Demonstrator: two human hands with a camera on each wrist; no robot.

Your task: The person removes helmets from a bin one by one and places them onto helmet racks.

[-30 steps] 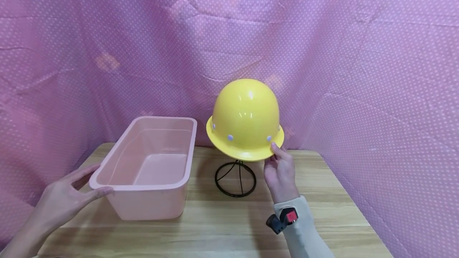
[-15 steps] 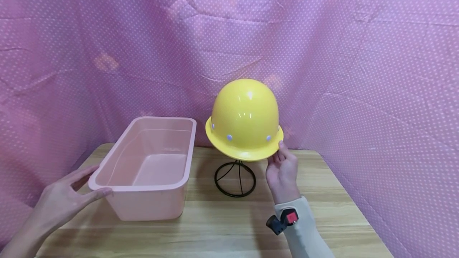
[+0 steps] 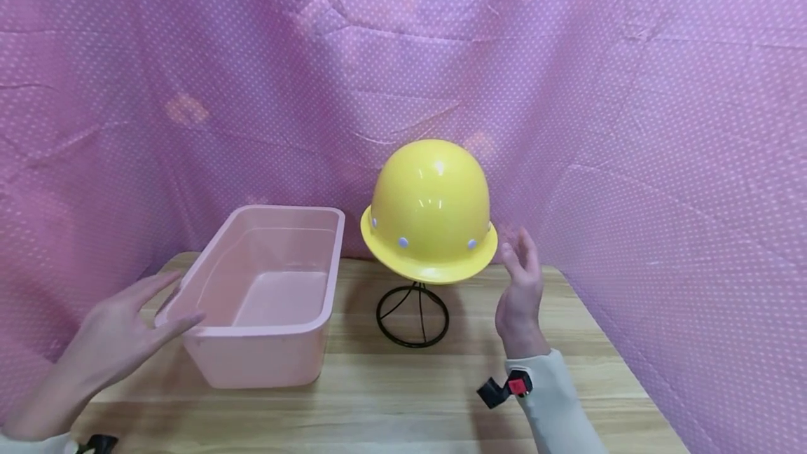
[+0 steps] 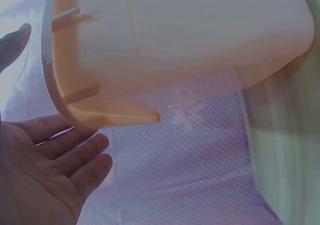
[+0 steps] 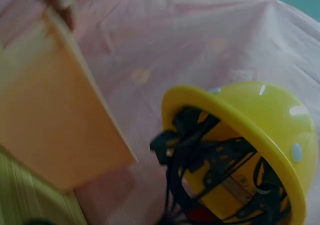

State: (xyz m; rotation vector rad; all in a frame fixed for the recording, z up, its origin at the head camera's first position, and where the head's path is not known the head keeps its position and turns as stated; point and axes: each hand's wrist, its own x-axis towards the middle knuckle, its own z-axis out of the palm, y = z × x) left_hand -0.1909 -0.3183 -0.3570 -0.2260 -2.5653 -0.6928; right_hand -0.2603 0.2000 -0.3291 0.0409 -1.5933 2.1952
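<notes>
A yellow hard hat [image 3: 431,202] sits on a black wire stand [image 3: 412,345], its dark inner straps [image 5: 215,155] showing in the right wrist view. Just right of its brim, my right hand [image 3: 520,293] is raised with relaxed fingers and holds nothing. A pink plastic tub [image 3: 265,359] stands on the left of the table. My left hand [image 3: 116,335] hovers at the tub's near left corner, thumb and fingers spread. In the left wrist view its fingers [image 4: 90,165] are extended by the rim, with a gap between thumb and tub.
The wooden table [image 3: 391,405] carries the tub and the stand side by side. Pink dotted cloth [image 3: 403,54] hangs behind the table and along both sides.
My right hand has let go of the hat's brim and moved right. My left hand has loosened from the tub's rim. Hat and tub stay in place.
</notes>
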